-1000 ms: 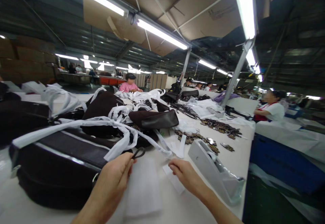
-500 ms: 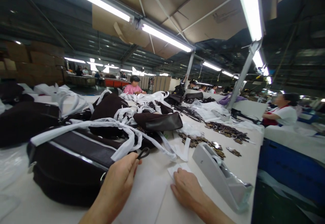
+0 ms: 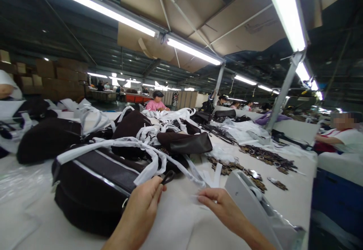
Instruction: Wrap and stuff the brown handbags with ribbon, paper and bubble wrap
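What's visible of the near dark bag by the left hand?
The near dark bag is near-black, rounded and fabric-looking. On top, a smoother panel lies between two pale, shiny lines. A white-wrapped strap arches along its far side; a small pale ring shows toward its right end. It rests on the white table. The left hand partly covers it; contact is unclear.

No txt legible. Faint printed marks (image 3: 257,26) on 1 cardboard panel (image 3: 244,31) overhead, upper R; too blurred to read, can't tell if letters or nos. 1 tiny dark spot on side of grey tape dispenser (image 3: 241,204), too sm. to make out. Blue bin (image 3: 334,195), far R: side too dark to tell.
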A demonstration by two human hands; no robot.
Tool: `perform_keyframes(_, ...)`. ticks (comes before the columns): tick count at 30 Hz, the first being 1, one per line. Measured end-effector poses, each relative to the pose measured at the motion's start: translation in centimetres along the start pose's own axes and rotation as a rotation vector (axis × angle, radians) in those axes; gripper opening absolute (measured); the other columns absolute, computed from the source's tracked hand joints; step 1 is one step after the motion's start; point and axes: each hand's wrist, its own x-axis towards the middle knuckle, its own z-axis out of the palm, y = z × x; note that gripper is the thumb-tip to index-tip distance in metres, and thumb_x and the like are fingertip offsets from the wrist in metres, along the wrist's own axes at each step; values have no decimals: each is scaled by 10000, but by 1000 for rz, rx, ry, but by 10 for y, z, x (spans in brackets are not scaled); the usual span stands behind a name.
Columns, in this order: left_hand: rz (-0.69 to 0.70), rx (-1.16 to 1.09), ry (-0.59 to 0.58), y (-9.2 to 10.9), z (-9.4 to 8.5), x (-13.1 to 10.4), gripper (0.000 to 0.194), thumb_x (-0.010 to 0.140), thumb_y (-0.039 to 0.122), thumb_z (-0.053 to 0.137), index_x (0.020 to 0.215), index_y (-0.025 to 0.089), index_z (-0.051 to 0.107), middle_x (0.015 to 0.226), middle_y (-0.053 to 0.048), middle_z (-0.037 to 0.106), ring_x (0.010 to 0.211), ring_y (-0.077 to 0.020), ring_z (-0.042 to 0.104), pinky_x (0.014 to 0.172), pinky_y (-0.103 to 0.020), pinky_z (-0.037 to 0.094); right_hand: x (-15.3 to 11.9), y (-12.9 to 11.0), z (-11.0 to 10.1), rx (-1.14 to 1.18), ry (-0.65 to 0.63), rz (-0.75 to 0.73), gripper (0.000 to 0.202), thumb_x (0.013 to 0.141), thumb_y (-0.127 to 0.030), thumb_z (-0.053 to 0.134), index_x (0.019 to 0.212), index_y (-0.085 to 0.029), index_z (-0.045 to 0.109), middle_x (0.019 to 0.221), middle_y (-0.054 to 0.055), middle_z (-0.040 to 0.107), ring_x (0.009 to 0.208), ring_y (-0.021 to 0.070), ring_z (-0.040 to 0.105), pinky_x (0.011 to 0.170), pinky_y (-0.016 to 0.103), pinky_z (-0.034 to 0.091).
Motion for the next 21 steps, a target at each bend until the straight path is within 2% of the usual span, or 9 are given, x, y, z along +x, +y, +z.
perform_keyframes(4,-31,23,11,-1,2,-1,334,953,397,320,705,225,465,697,-22,561,661,-185,520,587,-272,342,12,-19,1,191,92,-31,254,809,-422,632,721,-207,736,680,-4,687,699,182,594,663,253,434)
perform_keyframes(8,-18,42,21,-1,-2,-2,335,951,382,321,739,222,525,704,-32,594,680,-187,554,569,-257,360,26,-31,1,257,189,-131,243,793,-442,659,734,-225,751,698,6,714,699,194,629,656,253,469)
perform_keyframes(14,34,62,-28,-2,-8,-2,326,944,345,321,750,226,554,694,-32,617,642,-175,570,559,-239,389,38,-38,8,140,409,-396,202,838,-435,659,795,-273,771,794,16,762,751,211,696,714,275,539)
perform_keyframes(18,64,78,-5,-1,-7,-3,317,939,302,318,729,230,544,693,-31,628,624,-175,567,540,-241,372,42,-43,9,-18,542,-636,136,886,-331,636,896,-266,754,848,27,766,794,196,707,728,282,553)
perform_keyframes(21,50,86,2,0,-7,-3,320,937,292,319,720,231,546,677,-24,624,608,-173,563,539,-243,367,42,-50,6,-117,589,-784,121,898,-225,622,965,-250,720,886,27,765,824,180,709,749,288,547)
